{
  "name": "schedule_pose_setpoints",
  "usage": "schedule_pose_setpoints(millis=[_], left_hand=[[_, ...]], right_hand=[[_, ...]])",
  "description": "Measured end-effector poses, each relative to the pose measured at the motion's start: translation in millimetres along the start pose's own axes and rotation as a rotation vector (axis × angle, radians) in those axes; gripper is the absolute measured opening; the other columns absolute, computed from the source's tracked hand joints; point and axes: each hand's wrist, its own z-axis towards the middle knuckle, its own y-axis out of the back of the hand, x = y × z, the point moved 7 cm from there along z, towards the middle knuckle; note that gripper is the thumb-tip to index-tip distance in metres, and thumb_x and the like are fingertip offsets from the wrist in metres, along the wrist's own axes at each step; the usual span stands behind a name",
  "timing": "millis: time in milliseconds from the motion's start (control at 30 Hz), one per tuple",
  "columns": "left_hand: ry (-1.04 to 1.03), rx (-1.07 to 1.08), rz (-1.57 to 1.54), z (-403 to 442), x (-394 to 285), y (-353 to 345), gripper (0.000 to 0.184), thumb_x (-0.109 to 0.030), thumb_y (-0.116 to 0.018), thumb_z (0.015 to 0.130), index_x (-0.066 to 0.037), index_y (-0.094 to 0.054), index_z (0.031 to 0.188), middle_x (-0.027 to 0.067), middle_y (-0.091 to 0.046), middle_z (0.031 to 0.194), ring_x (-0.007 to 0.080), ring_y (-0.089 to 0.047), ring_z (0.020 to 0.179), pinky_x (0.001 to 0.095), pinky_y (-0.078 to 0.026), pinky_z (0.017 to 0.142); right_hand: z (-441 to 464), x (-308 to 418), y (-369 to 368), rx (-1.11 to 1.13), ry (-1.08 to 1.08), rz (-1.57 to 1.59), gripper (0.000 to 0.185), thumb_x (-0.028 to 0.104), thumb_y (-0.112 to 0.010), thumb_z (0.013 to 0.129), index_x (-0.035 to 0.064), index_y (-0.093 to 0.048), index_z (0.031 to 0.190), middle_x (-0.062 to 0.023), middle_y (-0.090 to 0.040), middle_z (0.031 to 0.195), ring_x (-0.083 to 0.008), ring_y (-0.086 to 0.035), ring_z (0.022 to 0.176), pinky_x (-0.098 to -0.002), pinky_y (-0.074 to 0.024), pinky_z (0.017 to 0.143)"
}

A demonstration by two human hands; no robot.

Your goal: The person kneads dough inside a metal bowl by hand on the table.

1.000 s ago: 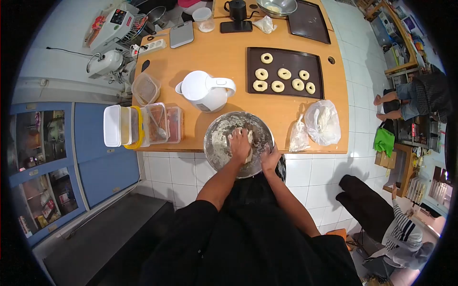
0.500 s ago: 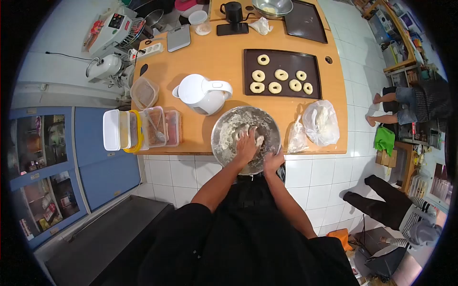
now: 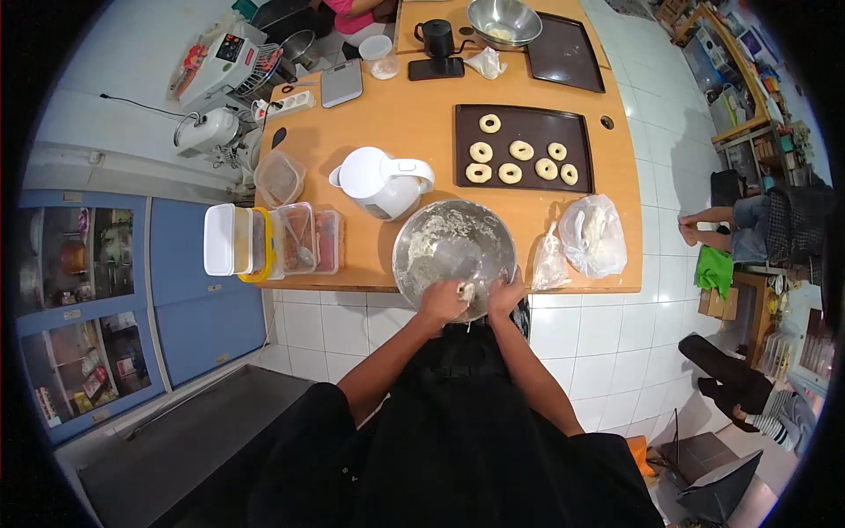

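Note:
A steel mixing bowl [image 3: 407, 264] stands at the table's front edge, its inner wall smeared with pale, sticky flour mix. My left hand [image 3: 443, 302] is inside the bowl's near side, fingers curled around a lump of dough [image 3: 466, 290]. Dough also clings to those fingers. At the near right, my right hand [image 3: 504, 296] grips the bowl's rim. Just behind the bowl is a white electric kettle [image 3: 378, 185]. To its right lie a bag of flour [image 3: 551, 260] and a larger plastic bag [image 3: 593, 238] with white contents.
A dark baking tray [image 3: 519, 118] carries several dough rings. Plastic tubs [image 3: 299, 238] line the table's left front. A scale [image 3: 341, 84], black gooseneck kettle [image 3: 435, 39], second bowl [image 3: 503, 22] and another tray [image 3: 565, 53] sit farther back. Other people are at the right and far side.
My left hand has drawn back from the bowl's middle to its near side, its spread fingers now curled around dough. My right hand stays on the rim. The view has shifted slightly.

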Motion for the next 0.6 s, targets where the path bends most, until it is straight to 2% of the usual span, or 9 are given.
schedule_pose_setpoints(millis=[67,100,200,233,333,367,433,567,600], left_hand=[[0.044,-0.127,0.034,6,-14,27,0.056,-0.024,-0.067,0.073,-0.012,-0.058,0.127,0.0232,-0.067,0.098,0.0406,-0.064,0.093,0.0504,-0.051,0.082],[0.03,-0.099,0.004,12,-18,29,0.059,-0.023,-0.066,0.074,-0.012,-0.055,0.131,0.025,-0.064,0.106,0.0405,-0.062,0.101,0.0496,-0.05,0.087],[-0.195,-0.214,0.258,24,-17,1,0.06,-0.023,-0.063,0.077,-0.013,-0.051,0.135,0.027,-0.059,0.118,0.0395,-0.057,0.112,0.0484,-0.047,0.094],[-0.244,-0.076,0.177,35,-4,-25,0.064,-0.022,-0.062,0.076,-0.015,-0.048,0.138,0.0269,-0.054,0.126,0.0381,-0.053,0.119,0.0475,-0.044,0.1],[-0.231,-0.035,0.051,24,-6,-33,0.064,-0.023,-0.061,0.074,-0.016,-0.051,0.136,0.0239,-0.059,0.121,0.0383,-0.056,0.114,0.0468,-0.045,0.098],[-0.117,0.169,0.01,22,3,-40,0.061,-0.024,-0.064,0.071,-0.014,-0.057,0.13,0.0212,-0.063,0.115,0.0375,-0.06,0.109,0.0458,-0.048,0.094],[-0.17,0.207,0.034,7,-6,-16,0.055,-0.023,-0.065,0.07,-0.012,-0.061,0.124,0.0207,-0.065,0.113,0.0367,-0.061,0.106,0.0456,-0.049,0.092],[-0.236,0.153,-0.146,4,16,-16,0.041,-0.023,-0.069,0.07,-0.007,-0.069,0.107,0.0211,-0.067,0.104,0.0372,-0.064,0.098,0.0449,-0.05,0.085],[-0.188,0.117,-0.243,2,17,-5,0.038,-0.023,-0.069,0.07,-0.006,-0.069,0.104,0.021,-0.068,0.1,0.0379,-0.064,0.094,0.0446,-0.051,0.084]], right_hand=[[-1,6,-1,0.035,0.073,0.025,0.037,-0.006,-0.052,0.077,-0.0062,-0.059,0.114,-0.0266,-0.066,0.096,-0.0449,-0.063,0.092,-0.0437,-0.0477,0.086],[-1,7,0,0.015,0.082,0.035,0.035,-0.005,-0.052,0.078,-0.0063,-0.059,0.113,-0.0263,-0.066,0.094,-0.0432,-0.064,0.091,-0.043,-0.0483,0.084],[0,13,-1,0.001,0.072,0.067,0.032,-0.004,-0.052,0.079,-0.0066,-0.06,0.11,-0.0258,-0.067,0.092,-0.0398,-0.066,0.087,-0.0417,-0.0494,0.081],[1,18,1,0.02,0.042,0.077,0.032,-0.003,-0.052,0.079,-0.0066,-0.06,0.11,-0.0258,-0.066,0.091,-0.04,-0.066,0.087,-0.0419,-0.0494,0.081],[5,22,5,0.026,0.007,0.055,0.037,-0.002,-0.052,0.076,-0.0065,-0.059,0.112,-0.0262,-0.066,0.095,-0.0419,-0.064,0.091,-0.0427,-0.0483,0.085],[3,23,5,0.021,0.001,0.042,0.04,-0.001,-0.053,0.074,-0.0065,-0.059,0.113,-0.0263,-0.066,0.097,-0.0428,-0.064,0.094,-0.0431,-0.0478,0.087],[2,15,0,0.006,0.019,0.032,0.039,-0.002,-0.051,0.074,-0.006,-0.06,0.112,-0.0265,-0.066,0.096,-0.0433,-0.064,0.093,-0.0431,-0.0482,0.086],[0,12,-4,0.047,-0.011,0.007,0.037,-0.003,-0.05,0.075,-0.0046,-0.061,0.11,-0.027,-0.066,0.094,-0.0437,-0.064,0.092,-0.0436,-0.0486,0.085],[-1,14,-5,0.055,-0.019,0.004,0.036,-0.003,-0.05,0.076,-0.0044,-0.061,0.11,-0.027,-0.066,0.093,-0.0437,-0.064,0.092,-0.0438,-0.0486,0.084]])
